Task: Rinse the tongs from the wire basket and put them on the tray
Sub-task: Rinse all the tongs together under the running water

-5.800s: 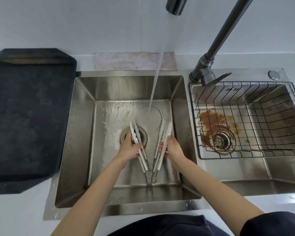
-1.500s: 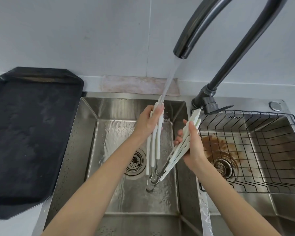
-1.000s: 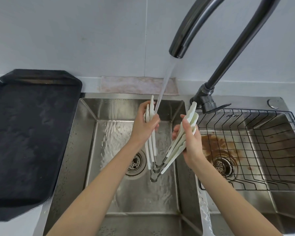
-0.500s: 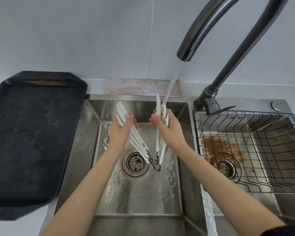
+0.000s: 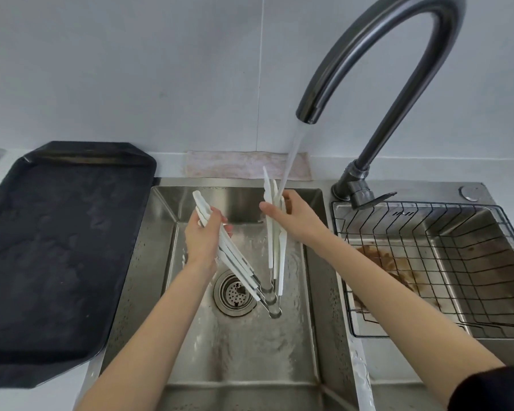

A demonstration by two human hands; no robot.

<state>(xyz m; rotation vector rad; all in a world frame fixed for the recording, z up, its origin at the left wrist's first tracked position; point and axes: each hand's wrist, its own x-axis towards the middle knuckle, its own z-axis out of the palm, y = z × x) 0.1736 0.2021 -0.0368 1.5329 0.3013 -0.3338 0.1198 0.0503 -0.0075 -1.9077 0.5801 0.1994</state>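
Observation:
Several white tongs (image 5: 275, 247) with metal hinges are spread in a V over the left sink basin (image 5: 238, 345). My left hand (image 5: 204, 238) grips the left arms, which slant down to the hinges near the drain. The right arms stand nearly upright in my right hand (image 5: 294, 216), and the water stream from the tap (image 5: 377, 51) hits their tops. At the left the black tray (image 5: 57, 250) holds nothing. A black wire basket (image 5: 445, 268) sits in the right basin with no tongs in it.
A brown stain lies on the right basin's floor (image 5: 383, 262) under the basket. A pinkish cloth (image 5: 244, 167) lies against the wall behind the sink. The tap's lever (image 5: 374, 198) points right over the basket rim.
Over the last second both hands carried the tongs to the left, so the stream now falls on the right-hand arms instead of the left-hand ones. The grips are unchanged.

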